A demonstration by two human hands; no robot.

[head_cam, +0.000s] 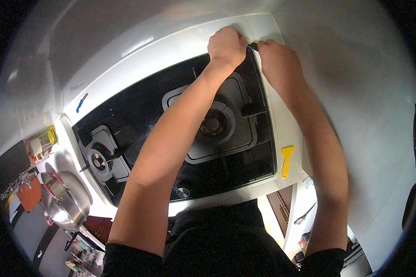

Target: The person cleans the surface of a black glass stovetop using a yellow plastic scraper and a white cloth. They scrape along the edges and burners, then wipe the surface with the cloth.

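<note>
Both my hands are at the far right corner of a black glass gas cooktop [149, 100]. A small black object [253, 46] shows between them; what it is cannot be made out. My right hand [280, 64] has its fingers closed on this object's right end, above the pale countertop [285, 131]. My left hand [227, 45] is curled just left of it, over the cooktop's back edge. Its fingertips are hidden, so whether it holds anything does not show. My left forearm crosses over the large right burner [213, 124].
A yellow plastic scraper [286, 162] lies right of the cooktop, and a blue-handled knife [82, 103] lies behind its left end. Steel pots [64, 204] with red handles stand at the left. The wall [353, 114] rises close beside my right arm. The smaller burner [97, 162] is at left.
</note>
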